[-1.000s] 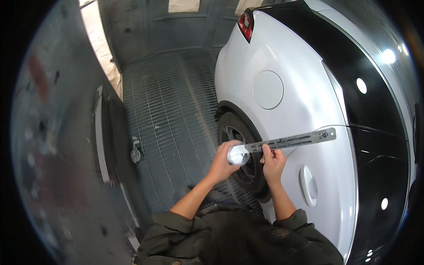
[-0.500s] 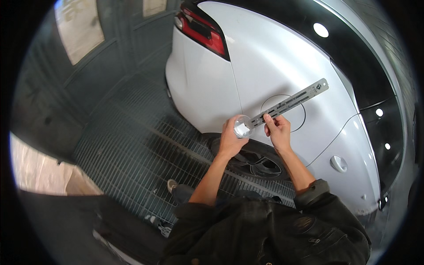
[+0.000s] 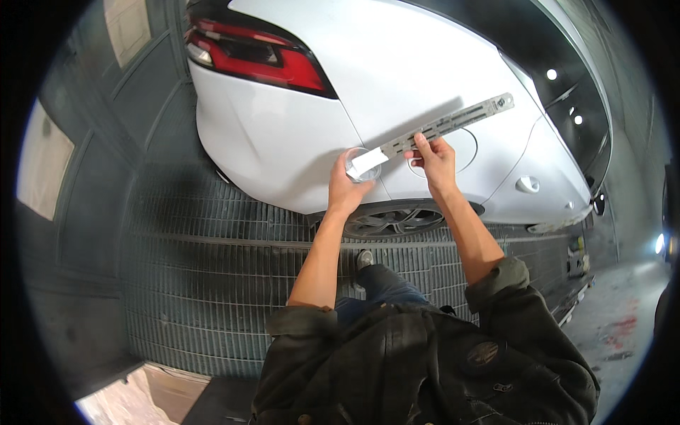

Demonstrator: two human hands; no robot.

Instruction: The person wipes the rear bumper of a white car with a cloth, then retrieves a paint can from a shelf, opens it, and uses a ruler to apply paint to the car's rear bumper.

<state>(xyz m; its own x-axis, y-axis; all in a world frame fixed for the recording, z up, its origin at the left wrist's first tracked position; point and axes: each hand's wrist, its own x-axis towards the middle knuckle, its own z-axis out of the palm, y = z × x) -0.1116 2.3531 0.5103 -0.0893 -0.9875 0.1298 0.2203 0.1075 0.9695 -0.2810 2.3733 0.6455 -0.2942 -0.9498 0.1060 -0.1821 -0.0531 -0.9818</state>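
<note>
1. the long flat metal stick [image 3: 448, 125] (looks like a paint mixing ruler w/ slots + a hole at the far end) runs diagonal, low-left to up-right; its pale lower tip sits in or right over the small clear cup [image 3: 363, 164], far end points up over the white car [image 3: 397, 78] rear quarter panel
2. so the long axis goes from left hand to past the right hand; most of the length sticks out beyond the right hand, up-right
3. right hand [image 3: 435, 161] is the nearer one to the stick's middle; fingers closed together, pinching the stick from below w/ the tips pressed on its lower edge; clamped on it afaict
4. left hand [image 3: 345, 185] is wrapped round the cup from underneath, fingers curled and closed on it; cup held just left of the right hand, hands near but not touching
5. cup contents: can't tell, too small + glare
6. both are held up in front of the panel, near the round fuel flap [image 3: 453, 145]; can't tell if the stick touches the paint, prob not
7. rest: red tail lamp [image 3: 258, 60] upper left; rear wheel [image 3: 397, 219] below the hands; metal floor grating [image 3: 212, 283] under the car; person's dark jacket at the bottom
</note>
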